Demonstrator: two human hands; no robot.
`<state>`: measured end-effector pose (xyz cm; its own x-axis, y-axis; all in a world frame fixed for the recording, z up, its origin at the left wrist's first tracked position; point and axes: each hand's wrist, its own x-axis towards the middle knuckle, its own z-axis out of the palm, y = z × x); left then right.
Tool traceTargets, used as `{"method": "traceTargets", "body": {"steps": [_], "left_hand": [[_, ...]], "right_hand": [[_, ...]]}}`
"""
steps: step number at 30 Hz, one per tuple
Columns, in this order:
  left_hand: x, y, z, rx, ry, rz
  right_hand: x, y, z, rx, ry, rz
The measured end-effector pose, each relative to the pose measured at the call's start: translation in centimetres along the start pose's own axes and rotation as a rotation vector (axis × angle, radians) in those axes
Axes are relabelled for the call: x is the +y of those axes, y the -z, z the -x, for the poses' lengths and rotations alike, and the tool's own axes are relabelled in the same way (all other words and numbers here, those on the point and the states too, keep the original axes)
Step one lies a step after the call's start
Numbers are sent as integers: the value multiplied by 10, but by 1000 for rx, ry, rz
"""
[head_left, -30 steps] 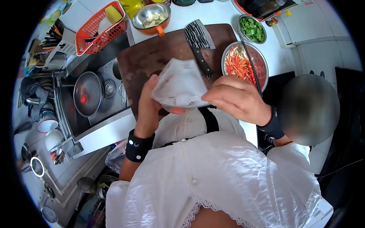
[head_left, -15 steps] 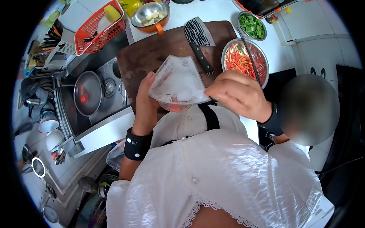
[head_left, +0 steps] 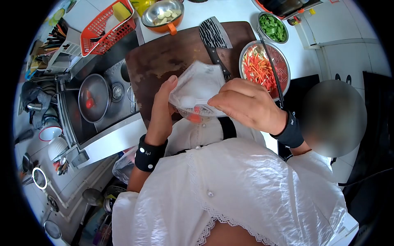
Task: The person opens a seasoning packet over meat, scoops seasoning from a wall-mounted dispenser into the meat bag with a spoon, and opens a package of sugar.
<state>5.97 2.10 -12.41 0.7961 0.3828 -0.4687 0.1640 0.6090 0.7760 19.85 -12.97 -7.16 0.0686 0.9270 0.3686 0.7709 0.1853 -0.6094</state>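
My left hand is closed around the side of a clear container of white powder, held tilted above the near edge of the cutting board. Inside its opening is a small white spoon, its handle pinched by the fingers of my right hand. Something red shows through the container's near wall. Beyond it, a cleaver lies on the dark cutting board, its black handle pointing toward me.
Shredded red and pale vegetables fill a metal colander, with dark chopsticks across it. Behind are chopped greens and a bowl of garlic cloves. At left, a sink holds a strainer; a red basket stands above.
The container has shifted slightly right and tipped differently. My right hand has moved left over its opening, and the white spoon now shows inside.
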Motion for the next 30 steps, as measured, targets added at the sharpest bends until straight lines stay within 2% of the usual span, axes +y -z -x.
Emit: {"method": "traceTargets", "body": {"steps": [6,15,23,26,30], "left_hand": [[3,3,-1,-8,2,35],[2,1,-3,-1,-2,-12],[3,4,-2,25,15,-38],[6,0,0,-2,66,-4],[5,1,1,17,92,-30]], "right_hand": [[-4,9,6,-10,-72,-55],[2,-6,-2,60,17,-28],[2,20,0,-74,-80,22],[3,20,-7,-37,-54,80],[14,15,-21,-53,113,246]]}}
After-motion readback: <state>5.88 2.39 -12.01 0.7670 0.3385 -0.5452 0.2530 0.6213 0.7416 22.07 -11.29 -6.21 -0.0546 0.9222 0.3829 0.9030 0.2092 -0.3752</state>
